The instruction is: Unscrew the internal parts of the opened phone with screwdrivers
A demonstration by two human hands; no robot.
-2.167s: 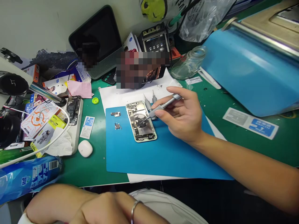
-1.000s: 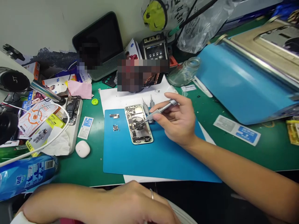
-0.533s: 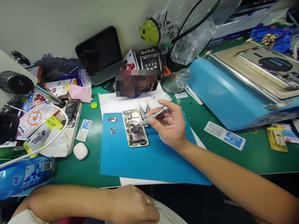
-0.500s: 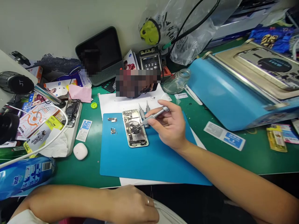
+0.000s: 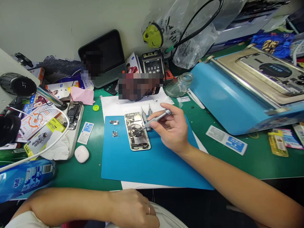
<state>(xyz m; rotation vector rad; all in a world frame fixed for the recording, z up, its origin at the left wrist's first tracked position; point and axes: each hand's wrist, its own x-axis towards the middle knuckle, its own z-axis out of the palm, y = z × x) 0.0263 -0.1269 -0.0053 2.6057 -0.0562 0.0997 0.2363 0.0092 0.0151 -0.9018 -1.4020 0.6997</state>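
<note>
My right hand (image 5: 174, 128) is closed around a grey precision screwdriver (image 5: 154, 121), its tip pointing down onto the opened phone (image 5: 138, 146). Inside the phone's white-edged frame, circuit parts and a round dark piece (image 5: 136, 129) show. Whether the tip touches is too small to tell. Two more grey screwdrivers (image 5: 144, 114) stand tips-up just beyond the phone, partly behind my fingers. Left of the phone lie two small circuit parts (image 5: 114, 122) on the blue mat (image 5: 152, 171). My left hand (image 5: 134, 209), wearing a ring, rests in my lap with fingers curled; its palm side is hidden.
A blue machine with a metal bed (image 5: 213, 101) stands at the right. Behind the mat are a glass jar (image 5: 179, 85) and a dark screen (image 5: 103, 58). Boxes, a white cable (image 5: 64, 126), a white case (image 5: 82, 154) and a blue packet (image 5: 28, 180) crowd the left.
The view has shifted, bringing more of the blue machine in at right. My left hand has settled lower into my lap. My right hand keeps the screwdriver at the phone throughout.
</note>
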